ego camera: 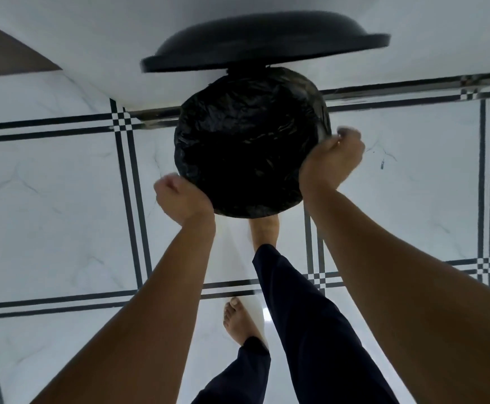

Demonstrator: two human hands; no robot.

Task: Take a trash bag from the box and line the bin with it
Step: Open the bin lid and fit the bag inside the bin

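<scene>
While lid point(264, 45) stood raised: bag edge folded over bin rim.
Left hand point(179, 199) and right hand point(334, 158) both gripping trash bag point(246, 147); best pulled down evenly, opposite sides together.

I can read no writing, label, brand, number or sign anywhere in front of me.
</scene>
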